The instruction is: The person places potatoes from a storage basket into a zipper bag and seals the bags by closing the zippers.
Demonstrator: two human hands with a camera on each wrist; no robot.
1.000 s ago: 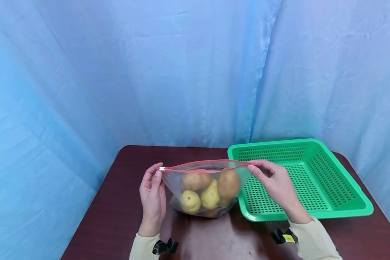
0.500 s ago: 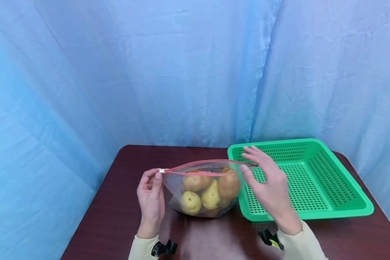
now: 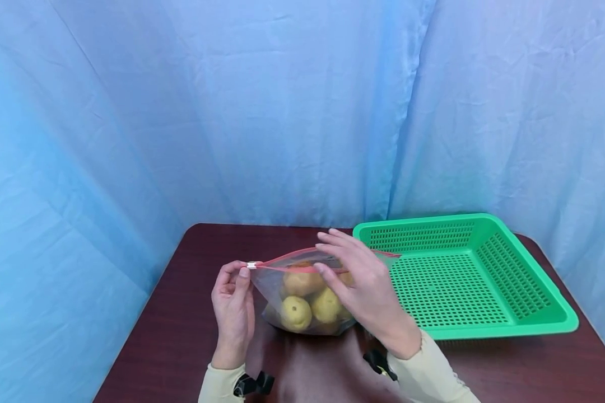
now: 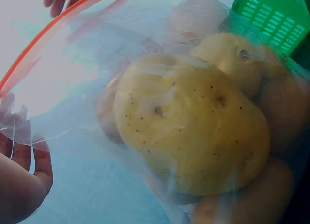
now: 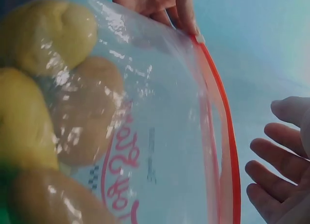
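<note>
A clear slider zip bag (image 3: pixel 269 285) with a red zip edge stands on the table, its mouth partly open. Inside are yellow pear-like pieces (image 3: pixel 296 313) and rounder brown ones (image 3: pixel 297 284); their exact kind is unclear through the plastic. My left hand (image 3: pixel 234 308) pinches the bag's left top corner, beside the white slider (image 3: pixel 251 265). In the head view my right hand (image 3: pixel 365 285), fingers spread and loosely bent, hovers over the right part of the bag and hides some contents. In the right wrist view this right hand (image 5: pixel 286 161) is apart from the red zip edge.
A green perforated plastic basket (image 3: pixel 494 333) sits to the right of the bag on the dark red-brown table (image 3: pixel 181 336). Light blue curtains (image 3: pixel 282 112) hang behind and beside the table.
My right hand has let go of the bag's right top corner and moved left over the bag. The left hand stays at the slider end, and the bag's mouth hangs looser.
</note>
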